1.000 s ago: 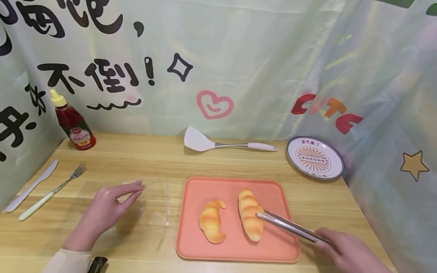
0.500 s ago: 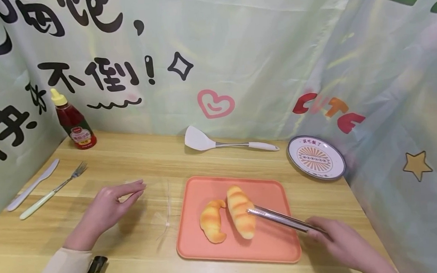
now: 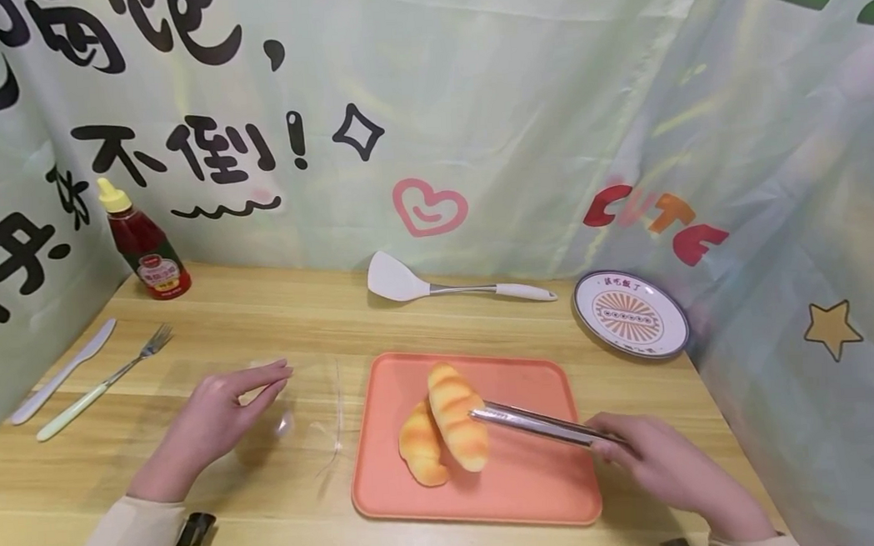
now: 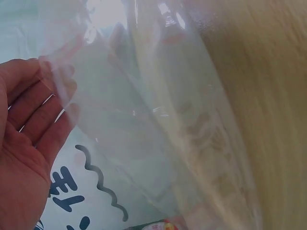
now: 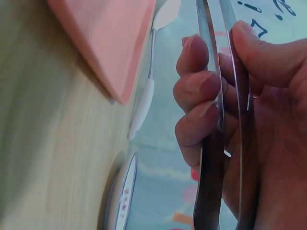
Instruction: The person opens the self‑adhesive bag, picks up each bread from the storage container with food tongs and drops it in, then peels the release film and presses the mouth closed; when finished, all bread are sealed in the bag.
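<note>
My left hand (image 3: 216,410) pinches the edge of a clear plastic bag (image 4: 144,120), held up over the table left of the pink tray (image 3: 526,497). In the head view the bag is almost invisible. My right hand (image 3: 647,459) grips metal tongs (image 5: 211,158), with fingers on one arm and the thumb on the other. Between the tongs' tips is a long, ridged bread roll (image 3: 457,418), tilted above the tray. A smaller croissant (image 3: 418,449) lies on the tray's left half, partly hidden by the roll.
Behind the tray lies a white spatula (image 3: 400,279), with a patterned plate (image 3: 630,315) to its right. A knife (image 3: 67,371), a fork (image 3: 106,383) and a sauce bottle (image 3: 149,253) stand or lie at the left. Printed cloth walls (image 3: 503,119) border the table.
My right hand has moved the tongs and the long roll leftward and slightly up, from beside the croissant to over part of it. The left hand stays in place with the bag.
</note>
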### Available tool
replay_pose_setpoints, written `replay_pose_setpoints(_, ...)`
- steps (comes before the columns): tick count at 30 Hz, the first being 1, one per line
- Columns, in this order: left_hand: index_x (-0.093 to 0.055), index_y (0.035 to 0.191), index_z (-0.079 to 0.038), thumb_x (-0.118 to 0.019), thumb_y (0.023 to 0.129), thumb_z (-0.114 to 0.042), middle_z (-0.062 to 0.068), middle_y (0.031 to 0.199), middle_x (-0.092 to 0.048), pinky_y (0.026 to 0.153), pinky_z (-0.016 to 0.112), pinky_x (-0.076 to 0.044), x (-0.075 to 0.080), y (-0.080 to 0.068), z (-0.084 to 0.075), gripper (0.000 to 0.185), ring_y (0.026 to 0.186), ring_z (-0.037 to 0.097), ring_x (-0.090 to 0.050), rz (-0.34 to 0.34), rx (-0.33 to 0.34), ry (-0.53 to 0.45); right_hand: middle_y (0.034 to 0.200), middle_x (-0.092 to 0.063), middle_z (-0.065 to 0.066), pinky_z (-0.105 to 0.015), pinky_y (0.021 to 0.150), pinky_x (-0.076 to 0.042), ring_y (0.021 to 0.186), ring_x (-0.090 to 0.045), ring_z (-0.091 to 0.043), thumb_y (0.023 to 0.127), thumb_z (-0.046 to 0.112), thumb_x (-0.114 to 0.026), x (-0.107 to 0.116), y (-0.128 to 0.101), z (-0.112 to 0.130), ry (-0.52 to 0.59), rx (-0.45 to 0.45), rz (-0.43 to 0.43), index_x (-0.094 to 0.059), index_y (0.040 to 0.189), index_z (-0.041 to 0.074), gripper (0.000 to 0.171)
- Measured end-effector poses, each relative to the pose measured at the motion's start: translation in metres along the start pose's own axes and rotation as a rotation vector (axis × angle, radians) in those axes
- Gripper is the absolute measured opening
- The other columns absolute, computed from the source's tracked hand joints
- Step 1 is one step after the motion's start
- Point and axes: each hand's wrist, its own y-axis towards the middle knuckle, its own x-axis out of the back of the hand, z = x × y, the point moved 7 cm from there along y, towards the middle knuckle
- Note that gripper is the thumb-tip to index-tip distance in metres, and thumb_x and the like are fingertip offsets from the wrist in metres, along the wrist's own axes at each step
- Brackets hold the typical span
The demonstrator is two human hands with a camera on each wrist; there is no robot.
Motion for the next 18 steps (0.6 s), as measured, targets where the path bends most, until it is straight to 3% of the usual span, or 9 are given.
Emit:
replay_pose_setpoints(9,-0.075,0.108,-0.003,-0.074,0.084,0.002,0.014,0.112,-0.07,0.073,0.048,-0.058,-0.001,0.001,-0.001,0.024,0.095,0.033,-0.069,0.013,0.008,0.008,0.075,-0.053,0.016,-0.025,0.06,-0.044,0.067,-0.049,-0.001,0.098,0.022,-0.062,0.003,0.024,0.018,-0.057,0.05,0.003,-0.064,0.097,0.02,0.003)
replay_pose_setpoints(18,-0.075,0.108,-0.004,-0.075,0.084,0.003,0.014,0.112,-0.07,0.072,0.045,-0.058,-0.001,0.0,-0.001,0.025,0.096,0.032,-0.069,0.014,0.004,-0.003,0.08,-0.055,0.018,-0.028,0.064,-0.046,0.071,-0.051,-0.003,0.099,0.026,-0.061,-0.007,0.048,0.03,-0.068,0.064,0.046,-0.066,0.105,0.017,0.012)
